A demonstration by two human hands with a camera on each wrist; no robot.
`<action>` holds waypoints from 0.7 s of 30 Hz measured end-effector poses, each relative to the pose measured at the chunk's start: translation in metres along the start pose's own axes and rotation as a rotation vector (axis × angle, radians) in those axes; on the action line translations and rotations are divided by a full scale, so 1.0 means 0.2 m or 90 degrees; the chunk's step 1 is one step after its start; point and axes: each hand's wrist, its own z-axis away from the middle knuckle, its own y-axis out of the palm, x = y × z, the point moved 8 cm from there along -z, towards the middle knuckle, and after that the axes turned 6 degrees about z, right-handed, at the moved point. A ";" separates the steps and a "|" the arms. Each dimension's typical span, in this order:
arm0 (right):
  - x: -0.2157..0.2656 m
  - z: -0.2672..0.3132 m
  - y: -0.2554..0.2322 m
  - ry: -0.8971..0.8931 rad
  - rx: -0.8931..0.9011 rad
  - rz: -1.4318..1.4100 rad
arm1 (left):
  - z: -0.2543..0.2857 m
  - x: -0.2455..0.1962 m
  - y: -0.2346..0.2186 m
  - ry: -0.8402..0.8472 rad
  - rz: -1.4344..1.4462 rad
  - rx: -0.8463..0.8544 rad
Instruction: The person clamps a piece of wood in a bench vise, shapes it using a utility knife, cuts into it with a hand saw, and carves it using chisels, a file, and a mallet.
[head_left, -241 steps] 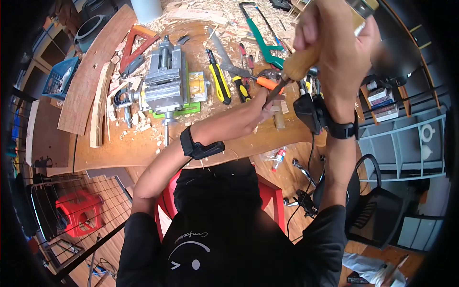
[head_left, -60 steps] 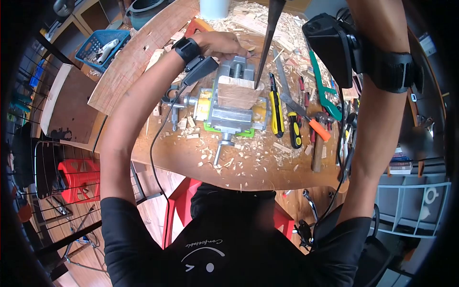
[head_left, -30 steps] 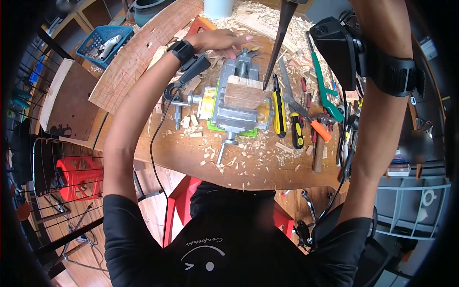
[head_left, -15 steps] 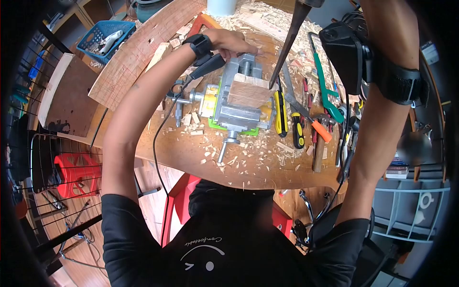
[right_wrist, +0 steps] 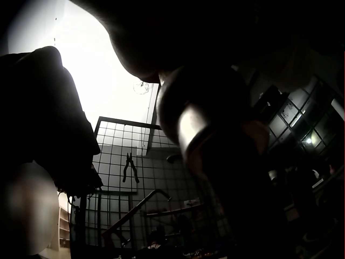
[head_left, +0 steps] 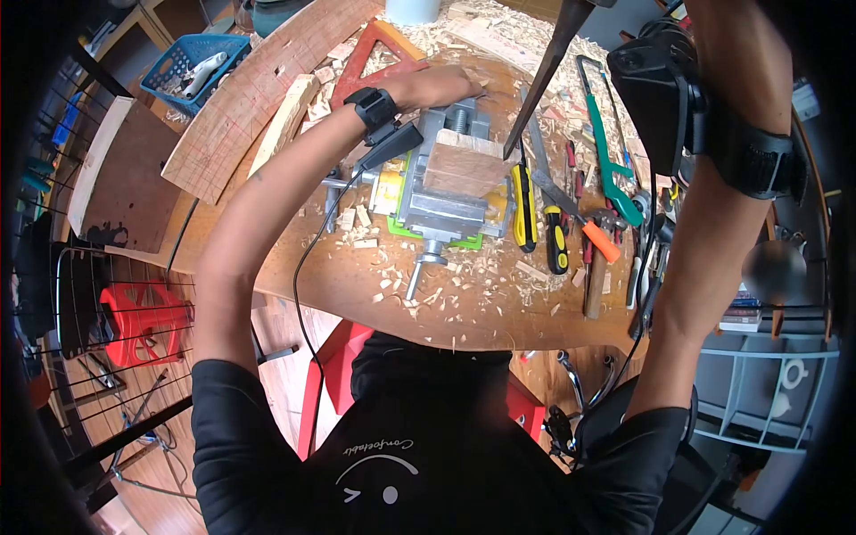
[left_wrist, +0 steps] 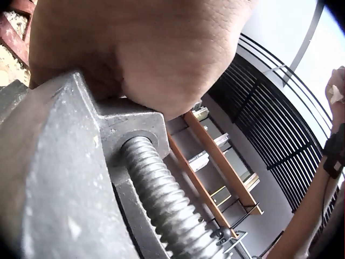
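Observation:
A pale wooden block (head_left: pixel 465 165) stands clamped in the grey metal vise (head_left: pixel 437 214). My left hand (head_left: pixel 434 87) rests across the vise's far end, and in the left wrist view the hand (left_wrist: pixel 145 48) touches the metal beside the threaded screw (left_wrist: pixel 167 199); its fingertips are hidden. A long dark tapered tool (head_left: pixel 548 76) slants down, its tip at the block's right edge. My right hand lies beyond the head view's top edge; in the dark right wrist view it grips the tool around its handle, near a shiny collar (right_wrist: pixel 191 127).
Right of the vise lie a yellow-black cutter (head_left: pixel 523 209), a file with orange handle (head_left: pixel 600 241), a hammer (head_left: pixel 596 285) and a green saw (head_left: pixel 615 192). Left are a red triangle (head_left: pixel 361 67), a long board (head_left: pixel 245 111) and a blue basket (head_left: pixel 169 76). Shavings cover much of the table.
The block was not in the vise eight seconds ago. Over the last second my left hand has shifted right along the vise's far end; the tool tip stays near the block's right edge.

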 end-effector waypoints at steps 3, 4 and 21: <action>0.00 -0.01 -0.01 -0.002 0.002 0.003 | -0.08 0.08 0.04 0.069 0.022 -0.007; 0.00 -0.02 -0.02 -0.002 0.002 0.005 | -0.08 0.07 0.03 0.079 0.063 -0.010; 0.11 -0.15 -0.13 -0.068 -0.019 0.033 | -0.03 -0.06 -0.03 0.164 0.012 0.004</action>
